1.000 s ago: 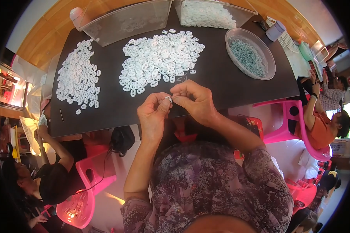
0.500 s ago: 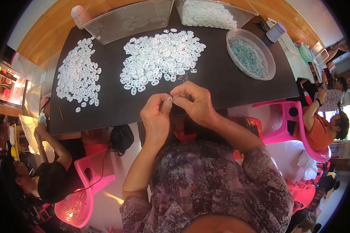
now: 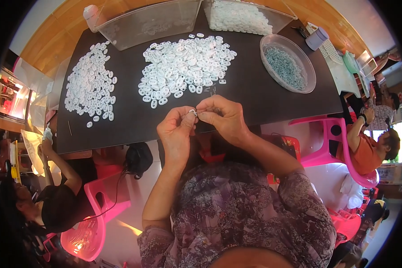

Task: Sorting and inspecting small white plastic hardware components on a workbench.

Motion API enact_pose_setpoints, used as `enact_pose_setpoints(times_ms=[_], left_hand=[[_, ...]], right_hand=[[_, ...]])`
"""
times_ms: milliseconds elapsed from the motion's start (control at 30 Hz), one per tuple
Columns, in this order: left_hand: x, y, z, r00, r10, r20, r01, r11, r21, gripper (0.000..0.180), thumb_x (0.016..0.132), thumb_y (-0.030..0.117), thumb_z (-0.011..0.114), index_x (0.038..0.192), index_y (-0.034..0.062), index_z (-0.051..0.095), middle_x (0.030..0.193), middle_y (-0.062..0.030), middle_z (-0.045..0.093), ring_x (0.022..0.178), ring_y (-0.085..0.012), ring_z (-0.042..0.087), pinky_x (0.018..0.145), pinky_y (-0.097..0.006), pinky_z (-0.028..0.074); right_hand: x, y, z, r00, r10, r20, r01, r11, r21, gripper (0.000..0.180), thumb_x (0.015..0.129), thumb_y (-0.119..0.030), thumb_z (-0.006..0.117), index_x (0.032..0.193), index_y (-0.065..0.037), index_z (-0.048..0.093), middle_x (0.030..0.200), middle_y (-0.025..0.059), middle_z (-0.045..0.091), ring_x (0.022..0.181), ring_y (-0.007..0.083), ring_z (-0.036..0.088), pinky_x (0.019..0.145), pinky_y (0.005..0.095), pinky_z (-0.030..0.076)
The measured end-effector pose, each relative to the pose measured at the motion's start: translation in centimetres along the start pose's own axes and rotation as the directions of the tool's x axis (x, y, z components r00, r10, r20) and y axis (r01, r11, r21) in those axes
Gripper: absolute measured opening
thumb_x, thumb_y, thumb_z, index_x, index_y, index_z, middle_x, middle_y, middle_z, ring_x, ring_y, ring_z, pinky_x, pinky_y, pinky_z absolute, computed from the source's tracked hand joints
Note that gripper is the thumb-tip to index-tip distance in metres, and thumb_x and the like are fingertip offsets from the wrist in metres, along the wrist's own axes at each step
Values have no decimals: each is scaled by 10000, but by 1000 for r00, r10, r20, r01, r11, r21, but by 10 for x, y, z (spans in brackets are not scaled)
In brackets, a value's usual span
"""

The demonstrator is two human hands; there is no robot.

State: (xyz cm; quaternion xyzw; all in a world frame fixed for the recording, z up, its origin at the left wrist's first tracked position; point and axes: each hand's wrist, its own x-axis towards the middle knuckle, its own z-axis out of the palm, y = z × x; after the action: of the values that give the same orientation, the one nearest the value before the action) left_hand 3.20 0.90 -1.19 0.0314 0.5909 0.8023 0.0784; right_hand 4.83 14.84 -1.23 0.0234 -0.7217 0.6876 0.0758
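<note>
My left hand is closed in a pinch on a small white oval plastic piece, held just above the table's near edge. Close against it, my right hand has thumb and forefinger pressed together at the piece. Whatever those right fingertips grip is too small and covered to make out. Beyond the hands spreads a heap of white two-holed oval pieces. A few small metal screws lie between that heap and my right hand.
A second spread of white pieces covers the dark table's left side. A round clear bowl contains many small screws. Two clear bins line the back. Pink chairs and people sit on both sides.
Both hands stay together, with the left shifted slightly left and its wrist turned a little. More of the white piece shows between the fingertips. The heaps look unchanged.
</note>
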Motion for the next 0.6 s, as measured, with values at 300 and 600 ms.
enact_pose_setpoints(times_ms=[300,600], left_hand=[[-5,0,6,998,58,-7,-57,995,85,72,863,33,586,866,-34,610,718,-23,582,572,-62,474,505,-188,376],[-14,-5,32,990,117,-81,-100,977,188,81,867,55,598,857,-25,605,715,-3,570,568,-49,453,510,-178,365]], right_hand=[[-3,4,-7,997,-25,72,30,997,-66,69,832,-2,595,898,11,609,841,29,615,785,75,579,697,221,471],[-4,7,-21,939,-343,30,340,907,-250,27,786,-1,608,813,-4,608,717,42,540,612,100,505,538,248,392]])
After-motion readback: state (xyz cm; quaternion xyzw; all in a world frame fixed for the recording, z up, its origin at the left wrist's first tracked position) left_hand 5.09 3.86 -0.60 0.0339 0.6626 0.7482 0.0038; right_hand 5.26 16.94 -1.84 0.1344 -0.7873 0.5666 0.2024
